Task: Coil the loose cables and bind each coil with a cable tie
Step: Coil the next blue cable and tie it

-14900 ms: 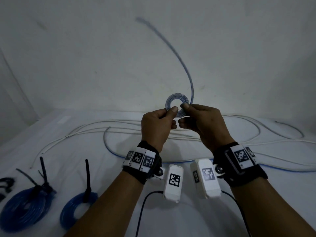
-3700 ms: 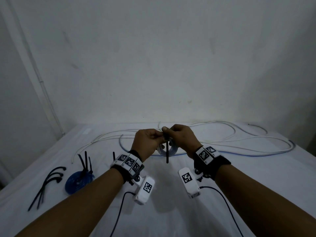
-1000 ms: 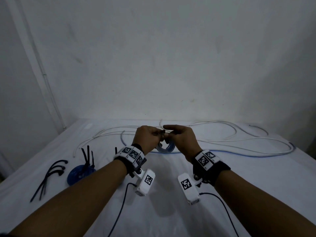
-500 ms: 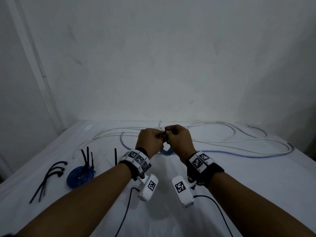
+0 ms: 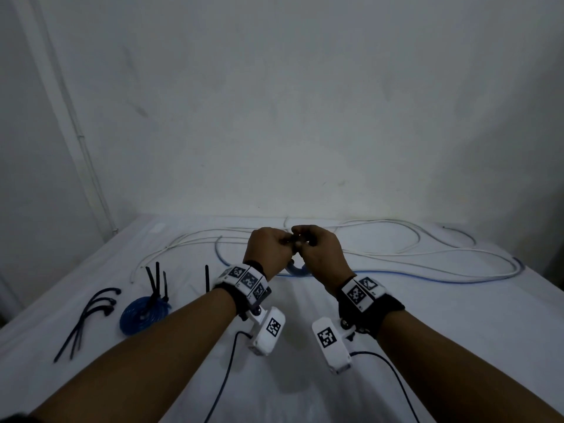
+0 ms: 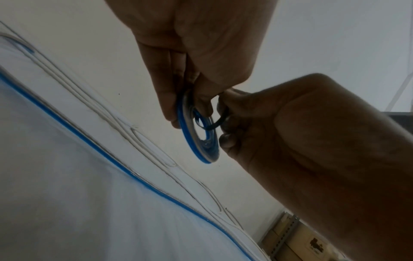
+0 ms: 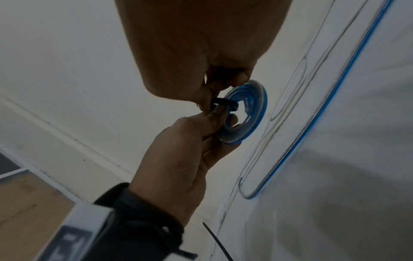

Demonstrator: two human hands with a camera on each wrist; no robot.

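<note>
A small blue-and-clear cable coil (image 5: 295, 270) (image 6: 196, 139) (image 7: 250, 113) hangs above the table between my two hands. My left hand (image 5: 280, 243) (image 6: 190, 109) (image 7: 223, 121) pinches the coil's rim, thumb on one face and fingers behind. A black cable tie (image 6: 214, 124) (image 7: 223, 103) loops through the coil's hole. My right hand (image 5: 302, 243) (image 6: 223, 113) (image 7: 212, 98) pinches the tie next to the coil with curled fingers. The head view hides the tie's ends behind my knuckles.
A tied blue coil (image 5: 146, 312) with upright black tie tails lies at the left. Beside it are spare black ties (image 5: 88, 315). Loose white cables (image 5: 396, 236) and a long blue cable (image 5: 427, 278) sprawl across the white table (image 5: 457, 331) behind my hands.
The tie that hung straight down from my fingers earlier now forms a loop through the coil. My hands have closed up together, and the right fingers have curled onto the tie.
</note>
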